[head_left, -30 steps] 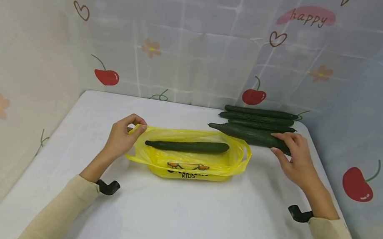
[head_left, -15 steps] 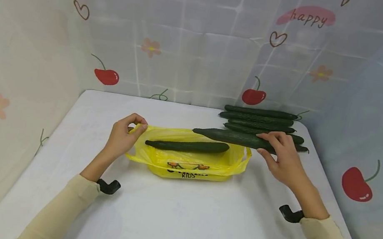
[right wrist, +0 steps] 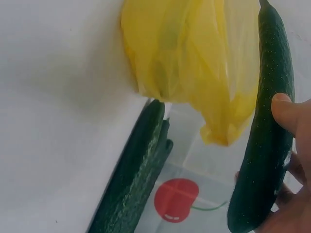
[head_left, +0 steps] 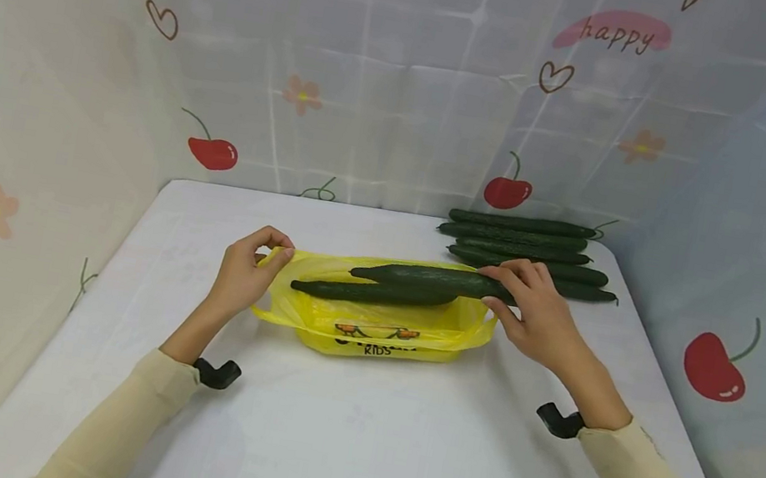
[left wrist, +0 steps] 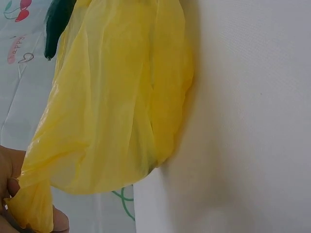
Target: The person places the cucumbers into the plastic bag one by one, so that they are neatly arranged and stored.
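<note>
My left hand pinches the left handle end of a yellow plastic bag, whose mouth faces up. Inside that bag lies one dark green cucumber. My right hand grips a second cucumber near its right end, thumb on one side and fingers on the other. This held cucumber lies almost level over the bag's mouth, overlapping the first one's top edge in the head view. In the right wrist view, the held cucumber stands beside the bag's yellow side.
Several more cucumbers lie side by side at the back right corner of the white table. A printed curtain hangs behind the table and along both sides. Each wrist wears a black mount.
My right hand has lifted a cucumber off the front of the row and brought it left over the bag's mouth. The left hand has stayed on the bag.
</note>
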### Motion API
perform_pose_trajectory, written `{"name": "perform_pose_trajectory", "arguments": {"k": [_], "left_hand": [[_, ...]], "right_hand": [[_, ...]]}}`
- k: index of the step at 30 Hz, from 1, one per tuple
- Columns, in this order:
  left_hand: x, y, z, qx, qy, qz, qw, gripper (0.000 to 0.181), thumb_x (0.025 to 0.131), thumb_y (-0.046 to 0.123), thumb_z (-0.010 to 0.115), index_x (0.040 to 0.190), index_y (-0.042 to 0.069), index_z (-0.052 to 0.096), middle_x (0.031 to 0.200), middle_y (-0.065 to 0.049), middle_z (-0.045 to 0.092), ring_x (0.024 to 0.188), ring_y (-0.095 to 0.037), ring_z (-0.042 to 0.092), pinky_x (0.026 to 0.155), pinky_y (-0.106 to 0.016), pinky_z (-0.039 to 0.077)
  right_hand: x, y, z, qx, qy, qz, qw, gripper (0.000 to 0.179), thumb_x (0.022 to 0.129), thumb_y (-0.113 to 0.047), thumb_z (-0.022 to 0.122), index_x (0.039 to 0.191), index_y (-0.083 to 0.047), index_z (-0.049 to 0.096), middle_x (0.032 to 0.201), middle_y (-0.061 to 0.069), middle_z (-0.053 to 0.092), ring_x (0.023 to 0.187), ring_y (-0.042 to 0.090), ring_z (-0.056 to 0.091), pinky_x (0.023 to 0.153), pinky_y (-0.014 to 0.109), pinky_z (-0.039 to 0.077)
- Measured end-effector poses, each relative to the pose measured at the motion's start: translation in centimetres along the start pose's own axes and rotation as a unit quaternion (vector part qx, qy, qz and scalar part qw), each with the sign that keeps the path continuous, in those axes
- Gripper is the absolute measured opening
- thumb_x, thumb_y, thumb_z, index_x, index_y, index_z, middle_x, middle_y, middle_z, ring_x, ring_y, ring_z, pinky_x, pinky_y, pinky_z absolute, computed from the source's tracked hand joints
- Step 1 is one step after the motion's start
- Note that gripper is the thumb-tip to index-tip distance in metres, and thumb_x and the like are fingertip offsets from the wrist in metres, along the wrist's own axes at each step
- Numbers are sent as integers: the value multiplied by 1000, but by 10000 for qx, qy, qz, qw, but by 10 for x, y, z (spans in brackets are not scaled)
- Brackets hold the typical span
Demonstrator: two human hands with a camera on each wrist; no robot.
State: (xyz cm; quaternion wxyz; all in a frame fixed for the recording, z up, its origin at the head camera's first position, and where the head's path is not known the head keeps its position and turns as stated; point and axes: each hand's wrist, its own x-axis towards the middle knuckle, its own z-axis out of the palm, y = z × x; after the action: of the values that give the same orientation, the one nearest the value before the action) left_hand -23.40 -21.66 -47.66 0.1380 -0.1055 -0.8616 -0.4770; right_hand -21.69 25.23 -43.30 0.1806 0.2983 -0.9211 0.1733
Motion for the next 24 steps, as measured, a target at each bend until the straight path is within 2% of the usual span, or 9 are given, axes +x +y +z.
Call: {"name": "perform_pose_trajectory", "arguments": {"k": [6, 11, 19, 24], "left_hand": [[-1, 1, -1, -24, -51, -13, 10000, 14, 108, 25, 68, 112, 12, 70, 113, -11, 72, 109, -23, 62, 99, -55, 55], [-1, 0, -2, -44, -31, -43, 10000, 14, 108, 26, 68, 112, 13, 70, 114, -10, 72, 110, -23, 61, 99, -55, 55], [-1, 2, -1, -142, -65, -96, 9998, 13, 108, 25, 68, 112, 13, 70, 114, -10, 72, 109, -23, 61, 99, -53, 55], [-1, 1, -3, -134, -56, -120, 9998, 13, 108, 25, 68, 112, 13, 70, 114, -10, 72, 110, -23, 60, 101, -56, 55]], "right_hand": [[7, -11, 12, -60, 96, -242, 9996, 45, 97, -18, 80, 140, -16, 67, 131, 14, 63, 114, 32, 52, 90, 49, 54], [15, -21, 23, -48, 53, -286, 9996, 46, 98, -22, 80, 142, -18, 67, 130, 11, 64, 112, 29, 52, 89, 46, 54], [23, -33, 40, 114, -23, -311, 9995, 42, 100, -24, 77, 140, -15, 68, 131, 13, 63, 111, 30, 52, 86, 45, 55], [28, -41, 49, 152, 101, -413, 9990, 42, 99, -24, 78, 139, -14, 69, 126, 12, 63, 108, 30, 53, 92, 47, 51]]}}
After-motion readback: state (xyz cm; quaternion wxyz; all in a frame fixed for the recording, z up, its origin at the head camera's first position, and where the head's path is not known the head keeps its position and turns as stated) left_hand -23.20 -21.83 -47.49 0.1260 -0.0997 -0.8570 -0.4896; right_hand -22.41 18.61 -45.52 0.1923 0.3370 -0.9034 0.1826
